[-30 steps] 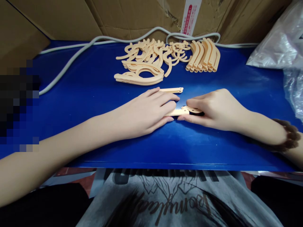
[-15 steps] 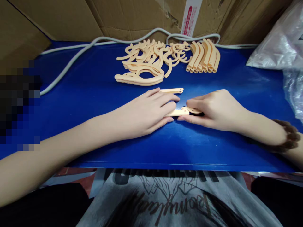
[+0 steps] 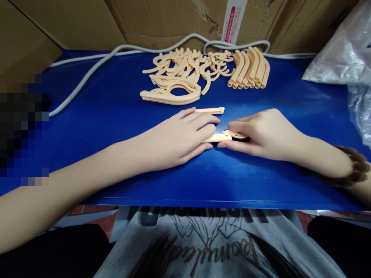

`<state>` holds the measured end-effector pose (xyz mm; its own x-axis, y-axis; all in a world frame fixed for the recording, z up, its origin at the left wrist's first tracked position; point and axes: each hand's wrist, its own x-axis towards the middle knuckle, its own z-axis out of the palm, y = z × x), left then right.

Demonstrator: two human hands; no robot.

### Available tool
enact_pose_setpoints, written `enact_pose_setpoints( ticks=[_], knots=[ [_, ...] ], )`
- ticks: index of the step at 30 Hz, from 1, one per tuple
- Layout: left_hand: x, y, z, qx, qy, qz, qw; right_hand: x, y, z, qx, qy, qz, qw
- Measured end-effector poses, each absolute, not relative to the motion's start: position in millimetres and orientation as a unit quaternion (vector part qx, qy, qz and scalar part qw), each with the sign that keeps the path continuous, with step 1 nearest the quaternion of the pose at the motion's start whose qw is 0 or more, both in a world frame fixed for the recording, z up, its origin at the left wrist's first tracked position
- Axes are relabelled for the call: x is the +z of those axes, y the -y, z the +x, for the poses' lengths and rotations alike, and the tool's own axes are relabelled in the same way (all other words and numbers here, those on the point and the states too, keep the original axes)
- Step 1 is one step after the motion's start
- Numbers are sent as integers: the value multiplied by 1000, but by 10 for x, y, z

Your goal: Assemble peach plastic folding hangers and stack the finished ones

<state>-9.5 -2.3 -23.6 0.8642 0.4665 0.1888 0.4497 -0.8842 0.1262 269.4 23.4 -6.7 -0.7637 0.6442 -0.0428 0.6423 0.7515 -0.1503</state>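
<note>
The straight cream plastic bar [image 3: 218, 138] lies on the glossy blue tabletop [image 3: 185, 185], gripped between thumb and fingers of the left hand [image 3: 185, 137]. Beyond the bar sit a tangled heap of curved cream plastic parts [image 3: 180, 63] and a row of bent cream tubes [image 3: 256, 71]; nearer it lies a slim cream strip [image 3: 210, 111]. At the bar's right end, the right hand [image 3: 257, 133] pinches a small curved cream piece [image 3: 238, 135], apparently meeting it, though fingers hide much. Nothing has visibly shifted since a second ago; the pairing is no further along.
</note>
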Motion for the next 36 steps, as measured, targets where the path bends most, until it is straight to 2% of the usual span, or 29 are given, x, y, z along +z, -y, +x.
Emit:
enact_pose_setpoints(
  ticks=[36],
  knots=[
    [-233, 24, -85, 101, -246, 963, 43, -45, -248, 2680, 99, 933, -347, 11]
  ],
)
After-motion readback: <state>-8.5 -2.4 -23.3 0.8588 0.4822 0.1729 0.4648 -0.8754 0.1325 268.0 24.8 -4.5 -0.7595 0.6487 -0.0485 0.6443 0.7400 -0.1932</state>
